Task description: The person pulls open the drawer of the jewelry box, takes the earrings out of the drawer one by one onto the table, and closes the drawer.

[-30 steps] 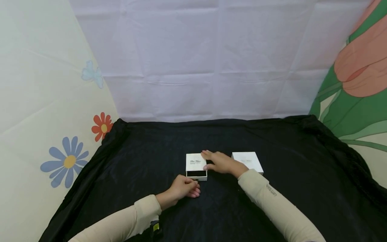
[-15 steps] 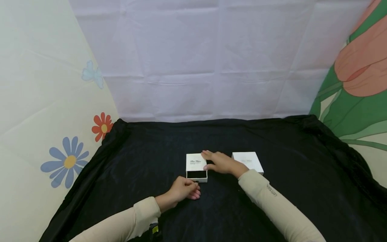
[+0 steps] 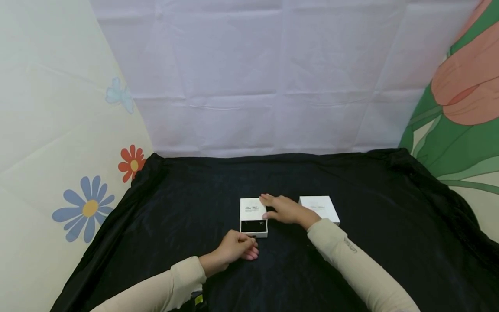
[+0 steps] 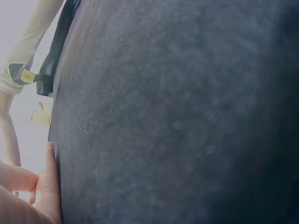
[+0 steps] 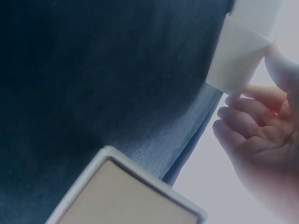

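A small white drawer box [image 3: 249,211] with dark lettering lies on the black cloth. Its drawer [image 3: 260,235] is pulled out toward me, showing black lining with tiny shiny pieces on it. My left hand [image 3: 235,247] pinches the front of the drawer between thumb and forefinger. At the box's right side, my right hand [image 3: 286,209] holds the outer sleeve, thumb near the front and forefinger at the far corner. The right wrist view shows that thumb and forefinger on either side of the box [image 5: 236,58], other fingers loosely bent. In the left wrist view, the left hand [image 4: 44,196] is only partly visible.
A second white box [image 3: 319,207] with faint lettering lies right of the first, partly behind my right wrist. Black cloth [image 3: 195,186] covers the table up to a white backdrop [image 3: 253,86]. Flower-printed panels [image 3: 89,208] stand on both sides.
My left hand has drawn the drawer further toward me, and more of the black lining and its small shiny pieces now show. The right hand and the sleeve have stayed in place.
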